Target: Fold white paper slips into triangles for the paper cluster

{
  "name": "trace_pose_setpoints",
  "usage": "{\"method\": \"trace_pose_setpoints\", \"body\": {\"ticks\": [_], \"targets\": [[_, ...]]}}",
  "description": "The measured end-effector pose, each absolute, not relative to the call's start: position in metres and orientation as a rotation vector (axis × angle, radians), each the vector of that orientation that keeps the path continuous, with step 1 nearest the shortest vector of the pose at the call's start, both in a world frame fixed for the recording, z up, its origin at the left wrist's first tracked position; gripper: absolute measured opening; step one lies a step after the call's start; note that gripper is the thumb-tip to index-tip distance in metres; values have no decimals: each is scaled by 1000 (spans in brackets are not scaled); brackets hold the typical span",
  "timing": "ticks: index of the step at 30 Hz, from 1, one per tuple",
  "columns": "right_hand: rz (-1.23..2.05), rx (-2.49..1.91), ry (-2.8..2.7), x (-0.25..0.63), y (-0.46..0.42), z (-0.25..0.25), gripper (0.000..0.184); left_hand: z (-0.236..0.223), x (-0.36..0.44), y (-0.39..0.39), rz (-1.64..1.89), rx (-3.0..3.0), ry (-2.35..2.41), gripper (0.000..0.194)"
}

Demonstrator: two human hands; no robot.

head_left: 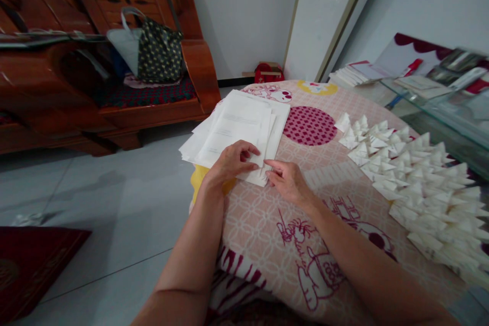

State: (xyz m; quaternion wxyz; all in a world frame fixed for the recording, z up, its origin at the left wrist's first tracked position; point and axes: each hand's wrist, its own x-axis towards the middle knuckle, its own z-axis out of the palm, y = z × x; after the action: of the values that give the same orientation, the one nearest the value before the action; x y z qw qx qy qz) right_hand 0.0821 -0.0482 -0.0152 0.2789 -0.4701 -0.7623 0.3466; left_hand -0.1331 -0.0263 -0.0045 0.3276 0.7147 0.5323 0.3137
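Observation:
A stack of white paper sheets (237,117) with faint printing lies on the patterned tablecloth in front of me. The sheets are unevenly fanned, with several edges showing. My left hand (233,160) rests on the lower part of the top sheets, thumb and index finger curved with a gap between them. At the stack's lower right corner, my right hand (288,181) has its fingers bent in, the index and thumb tips at the paper edges. Rows of folded white paper pieces (416,183) with pointed tips stand together on the right of the table.
The round table wears a pink tablecloth (263,234). Behind the folded pieces is a glass shelf (431,107) with papers and containers. A wooden bench (153,112) holding a patterned bag (159,52) stands at the left. A dark red box-like object (38,265) sits at lower left.

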Motion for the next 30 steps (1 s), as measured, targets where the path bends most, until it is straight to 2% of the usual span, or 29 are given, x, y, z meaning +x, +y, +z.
{"method": "trace_pose_setpoints", "body": {"ticks": [18,24,27,30], "targets": [[957,-1263,-2029,83,-48,-15,45,-4,-132,-27,849,1882,1376,31],[972,-1258,-1996,83,-48,-17,45,-5,-129,-29,919,1819,1363,19],[990,-1238,-1944,85,-48,-21,46,-6,-129,-25,1093,1701,1513,18],[914,-1248,-1886,90,-45,-21,45,-2,-131,-22,1436,1530,1767,19]]}}
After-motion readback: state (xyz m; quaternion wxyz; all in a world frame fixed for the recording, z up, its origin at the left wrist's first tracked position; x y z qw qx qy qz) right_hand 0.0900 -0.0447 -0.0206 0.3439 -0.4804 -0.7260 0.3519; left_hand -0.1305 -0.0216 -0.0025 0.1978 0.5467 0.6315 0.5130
